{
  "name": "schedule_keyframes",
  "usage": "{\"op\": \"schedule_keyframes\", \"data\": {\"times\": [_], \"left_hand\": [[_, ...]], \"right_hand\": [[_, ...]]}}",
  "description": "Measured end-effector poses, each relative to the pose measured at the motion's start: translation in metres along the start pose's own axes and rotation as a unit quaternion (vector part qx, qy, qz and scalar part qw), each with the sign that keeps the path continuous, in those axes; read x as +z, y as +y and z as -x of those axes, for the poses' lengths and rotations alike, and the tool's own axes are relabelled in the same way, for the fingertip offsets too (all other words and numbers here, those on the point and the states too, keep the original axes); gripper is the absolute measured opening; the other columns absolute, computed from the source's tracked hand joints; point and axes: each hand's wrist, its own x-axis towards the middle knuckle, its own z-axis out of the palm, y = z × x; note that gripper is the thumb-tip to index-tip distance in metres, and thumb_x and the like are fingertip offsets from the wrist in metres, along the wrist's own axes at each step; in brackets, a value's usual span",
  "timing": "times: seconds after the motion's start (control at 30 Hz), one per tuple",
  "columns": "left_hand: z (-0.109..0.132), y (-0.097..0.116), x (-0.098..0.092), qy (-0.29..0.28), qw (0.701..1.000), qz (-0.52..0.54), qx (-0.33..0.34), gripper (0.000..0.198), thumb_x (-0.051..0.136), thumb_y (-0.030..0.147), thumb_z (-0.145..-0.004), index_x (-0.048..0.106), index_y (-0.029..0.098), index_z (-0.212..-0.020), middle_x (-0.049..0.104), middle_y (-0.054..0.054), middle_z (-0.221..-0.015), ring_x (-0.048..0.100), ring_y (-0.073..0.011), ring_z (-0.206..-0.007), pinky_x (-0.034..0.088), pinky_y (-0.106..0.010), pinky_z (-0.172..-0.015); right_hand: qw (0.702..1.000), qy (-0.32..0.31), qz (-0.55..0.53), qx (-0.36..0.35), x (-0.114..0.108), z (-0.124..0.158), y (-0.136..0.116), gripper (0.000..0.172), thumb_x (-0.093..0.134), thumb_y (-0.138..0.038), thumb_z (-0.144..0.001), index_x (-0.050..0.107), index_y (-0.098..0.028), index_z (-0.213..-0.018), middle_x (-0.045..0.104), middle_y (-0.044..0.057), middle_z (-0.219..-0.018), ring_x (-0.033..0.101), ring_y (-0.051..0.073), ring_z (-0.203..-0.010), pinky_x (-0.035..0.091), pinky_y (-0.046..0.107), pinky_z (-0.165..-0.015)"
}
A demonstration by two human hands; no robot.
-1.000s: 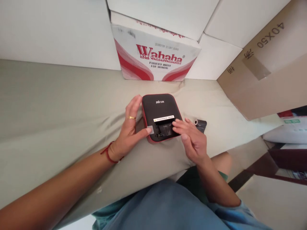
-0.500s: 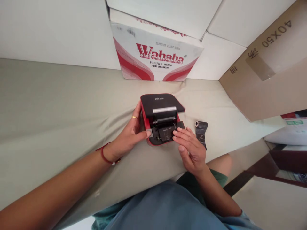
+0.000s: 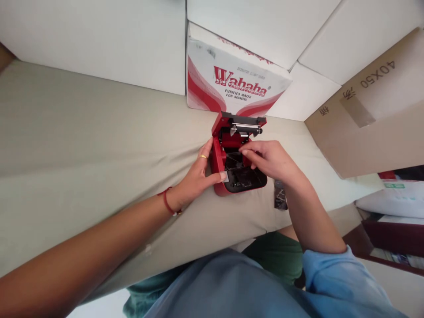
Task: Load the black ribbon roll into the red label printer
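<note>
A small red-and-black label printer (image 3: 218, 181) stands on the cloth-covered surface with its lid (image 3: 217, 123) raised. My left hand (image 3: 198, 179) grips its left side, fingers along the outer wall and thumb on a grey tab at the front corner. Inside the open body lies shiny black ribbon film (image 3: 233, 160), which also runs over the front panel. Reaching in from the right, my right hand (image 3: 268, 159) has its fingers pinched beside the film. Whatever is between those fingertips is hidden. A loose piece of black film (image 3: 280, 196) lies right of the printer, partly behind my right forearm.
Behind the printer stands a white-and-red water carton (image 3: 238, 84) against white boxes (image 3: 245, 31). A large brown cardboard box (image 3: 374, 115) is on the right. Beyond the surface's right edge are a white bag (image 3: 391, 198) and a dark red shelf (image 3: 387, 234).
The printer's lid has swung up from partly raised to wide open. My right hand has moved from the front panel to the inside of the printer. My left hand keeps its grip.
</note>
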Motion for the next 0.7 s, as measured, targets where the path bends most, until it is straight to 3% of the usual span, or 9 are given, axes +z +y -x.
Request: {"op": "schedule_keyframes", "data": {"times": [0.13, 0.23, 0.33, 0.57, 0.7], "left_hand": [[0.000, 0.004, -0.001, 0.000, 1.000, -0.003, -0.014, 0.122, 0.089, 0.064, -0.092, 0.021, 0.036, -0.190, 0.020, -0.009, -0.200, 0.016, -0.0447, -0.187, 0.014, -0.068, -0.154], [-0.003, 0.004, 0.000, 0.004, 1.000, -0.027, 0.000, 0.121, 0.088, 0.068, -0.090, 0.025, 0.034, -0.188, 0.021, -0.011, -0.199, 0.017, -0.0456, -0.186, 0.013, -0.067, -0.154], [-0.005, 0.003, 0.000, 0.003, 0.999, -0.046, 0.017, 0.119, 0.087, 0.069, -0.091, 0.028, 0.032, -0.188, 0.024, -0.014, -0.198, 0.018, -0.0460, -0.185, 0.012, -0.066, -0.154], [-0.006, -0.001, 0.000, 0.009, 0.999, -0.042, 0.020, 0.120, 0.087, 0.068, -0.091, 0.027, 0.031, -0.187, 0.024, -0.015, -0.197, 0.021, -0.0463, -0.185, 0.016, -0.067, -0.153], [-0.004, -0.001, 0.000, 0.004, 0.999, -0.048, 0.017, 0.121, 0.088, 0.069, -0.090, 0.029, 0.029, -0.187, 0.025, -0.015, -0.197, 0.022, -0.0466, -0.184, 0.016, -0.066, -0.154]], "right_hand": [[0.969, -0.069, 0.235, 0.020, 0.004, -0.028, -0.023, 0.038, 0.063, -0.016, -0.107, 0.087, -0.026, -0.135, 0.090, 0.010, -0.131, 0.083, 0.035, -0.118, 0.058, 0.040, -0.090], [0.939, -0.121, 0.318, 0.047, 0.012, -0.034, -0.038, 0.041, 0.068, -0.019, -0.106, 0.083, -0.023, -0.144, 0.086, 0.015, -0.143, 0.081, 0.040, -0.125, 0.057, 0.042, -0.088], [0.929, -0.132, 0.341, 0.064, 0.017, -0.035, -0.042, 0.038, 0.070, -0.020, -0.105, 0.080, -0.019, -0.141, 0.084, 0.018, -0.147, 0.080, 0.042, -0.126, 0.056, 0.043, -0.086], [0.971, -0.050, 0.226, 0.060, 0.016, -0.019, -0.024, 0.034, 0.075, -0.019, -0.099, 0.072, -0.021, -0.133, 0.087, 0.014, -0.124, 0.080, 0.035, -0.109, 0.053, 0.040, -0.085], [0.999, 0.010, 0.020, 0.040, 0.000, 0.017, -0.011, 0.024, 0.082, -0.032, -0.096, 0.069, -0.026, -0.116, 0.083, 0.003, -0.101, 0.071, 0.023, -0.080, 0.049, 0.034, -0.072]]}}
